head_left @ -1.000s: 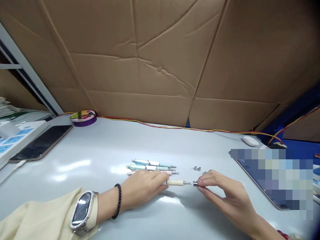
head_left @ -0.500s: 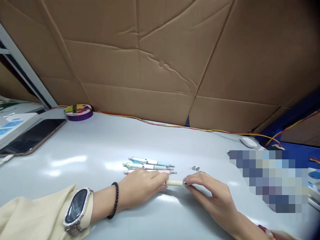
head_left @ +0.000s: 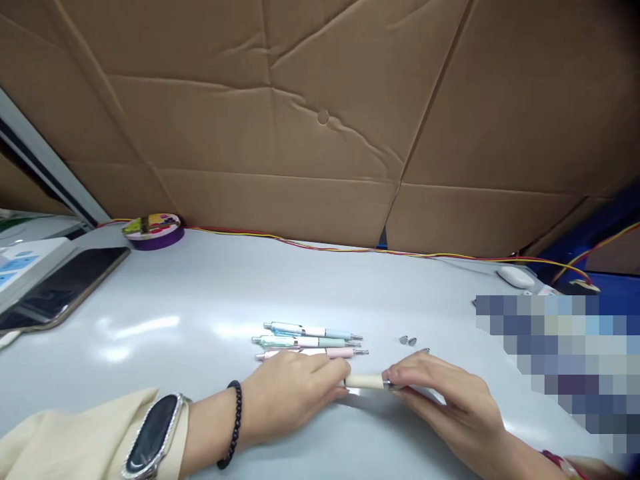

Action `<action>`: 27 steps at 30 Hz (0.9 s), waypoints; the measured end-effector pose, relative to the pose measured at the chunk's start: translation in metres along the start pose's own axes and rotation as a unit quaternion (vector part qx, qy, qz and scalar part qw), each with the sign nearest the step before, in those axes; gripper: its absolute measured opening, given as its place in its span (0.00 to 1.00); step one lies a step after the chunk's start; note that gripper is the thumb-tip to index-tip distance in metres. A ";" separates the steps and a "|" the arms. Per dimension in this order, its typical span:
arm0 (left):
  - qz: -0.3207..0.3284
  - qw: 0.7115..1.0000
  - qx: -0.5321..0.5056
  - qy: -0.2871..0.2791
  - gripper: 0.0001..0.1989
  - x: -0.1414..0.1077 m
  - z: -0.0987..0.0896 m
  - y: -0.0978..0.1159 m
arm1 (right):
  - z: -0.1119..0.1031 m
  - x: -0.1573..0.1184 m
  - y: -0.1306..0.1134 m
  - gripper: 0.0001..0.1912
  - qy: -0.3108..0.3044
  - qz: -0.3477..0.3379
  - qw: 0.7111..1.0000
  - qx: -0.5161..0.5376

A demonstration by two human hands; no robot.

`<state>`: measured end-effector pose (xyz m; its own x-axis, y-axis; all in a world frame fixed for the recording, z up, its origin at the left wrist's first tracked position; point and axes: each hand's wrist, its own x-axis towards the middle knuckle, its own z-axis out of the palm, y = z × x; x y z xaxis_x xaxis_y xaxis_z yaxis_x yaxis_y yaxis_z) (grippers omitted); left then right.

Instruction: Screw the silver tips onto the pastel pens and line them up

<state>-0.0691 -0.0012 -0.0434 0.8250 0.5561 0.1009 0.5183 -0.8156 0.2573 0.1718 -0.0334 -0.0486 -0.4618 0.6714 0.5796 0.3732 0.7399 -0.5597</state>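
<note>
A cream pen (head_left: 365, 381) lies crosswise between my two hands, low over the table. My left hand (head_left: 295, 387) is closed round its rear part and hides it. The thumb and fingers of my right hand (head_left: 450, 400) pinch the metal tip end of the same pen, and they cover most of that tip. Just beyond my left hand lie a blue pen (head_left: 315, 331), a green pen (head_left: 320, 343) and a pink pen (head_left: 335, 353), side by side. Small silver cone-shaped pen tips (head_left: 408, 341) lie beyond my right hand, one partly hidden by its fingers.
On the left are a dark phone (head_left: 65, 287), a white box (head_left: 30, 263) and a round purple tin (head_left: 155, 233). Thin wires (head_left: 310, 247) run along the foot of the cardboard wall (head_left: 280, 207). A white mouse (head_left: 516, 277) sits at the right, behind a pixelated area.
The view has shifted a little, so the pens and hands appear lower and further right. Both hands keep their hold on the cream pen, with no clear change in grip.
</note>
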 end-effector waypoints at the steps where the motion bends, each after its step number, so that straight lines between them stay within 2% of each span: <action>1: 0.002 1.000 0.005 -0.006 0.05 0.000 0.000 0.000 | 0.000 -0.001 0.000 0.16 -0.004 0.007 1.000 -0.004; 5: 0.002 1.000 0.023 -0.011 0.07 -0.001 0.001 0.000 | 0.001 -0.002 0.000 0.11 -0.012 0.026 1.000 -0.012; 8: 0.008 0.999 0.034 0.004 0.08 -0.001 0.003 0.000 | 0.002 0.001 -0.001 0.01 0.002 0.034 0.999 -0.034; 11: 0.016 0.999 0.051 0.010 0.10 -0.001 0.003 0.001 | 0.003 0.004 -0.003 0.16 -0.037 0.064 0.995 -0.070; 12: 0.015 0.998 0.053 0.010 0.10 -0.001 0.003 0.001 | 0.003 0.005 -0.004 0.17 -0.058 0.073 0.993 -0.074; 15: 0.005 0.999 0.047 0.006 0.09 0.000 0.001 0.002 | 0.002 0.003 -0.004 0.09 -0.088 0.090 0.990 -0.058; 17: 0.000 0.999 0.043 0.003 0.08 0.000 0.000 0.002 | 0.002 0.001 -0.003 0.12 -0.076 0.082 0.993 -0.045; 20: -0.002 0.999 0.044 -0.006 0.07 0.000 0.000 0.002 | 0.003 0.000 -0.002 0.06 -0.056 0.067 0.995 -0.055; 24: -0.007 0.999 0.044 -0.016 0.07 0.001 -0.001 0.003 | 0.003 0.003 -0.001 0.19 -0.085 0.090 0.989 -0.083; 27: -0.017 0.999 0.041 -0.016 0.08 0.001 -0.003 0.004 | 0.000 0.005 -0.001 0.15 -0.084 0.083 0.990 -0.081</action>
<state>-0.0667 -0.0039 -0.0393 0.8128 0.5791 0.0628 0.5615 -0.8077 0.1797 0.1686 -0.0307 -0.0450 -0.5054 0.7781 0.3731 0.5735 0.6259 -0.5285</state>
